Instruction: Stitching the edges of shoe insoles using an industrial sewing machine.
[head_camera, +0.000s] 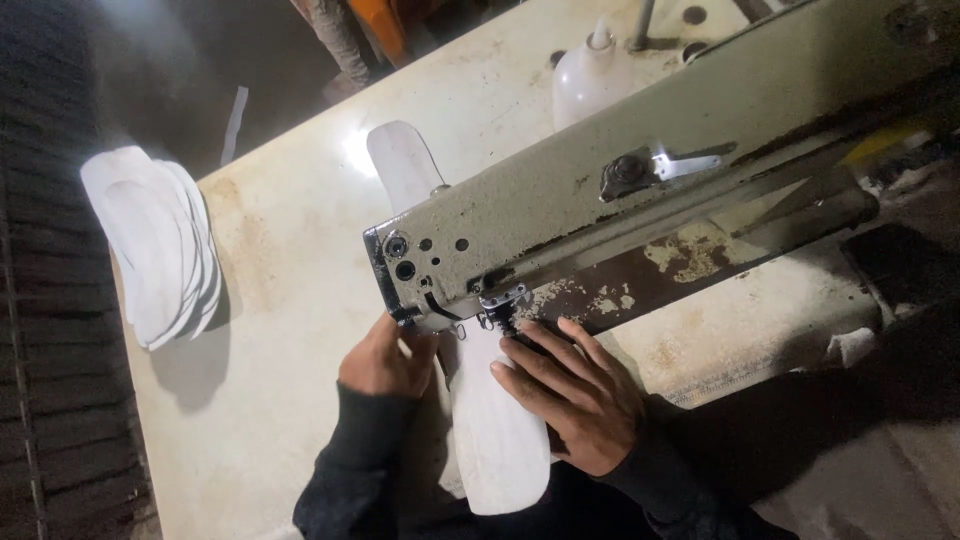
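Observation:
A long white insole-shaped piece (495, 430) lies on the table under the head of an old cream sewing machine (560, 200), and its far end (400, 160) sticks out behind the machine. My left hand (385, 360) grips the piece's left edge beside the needle area, fingers curled. My right hand (570, 395) lies flat on the piece's right side, fingers spread toward the presser foot (500, 305).
A stack of several white insole-shaped pieces (155, 240) hangs over the table's left edge. A white plastic bottle (585, 75) stands behind the machine. The worn cream tabletop (290, 300) stretches to the left. A person's clothing (365, 30) shows at the top.

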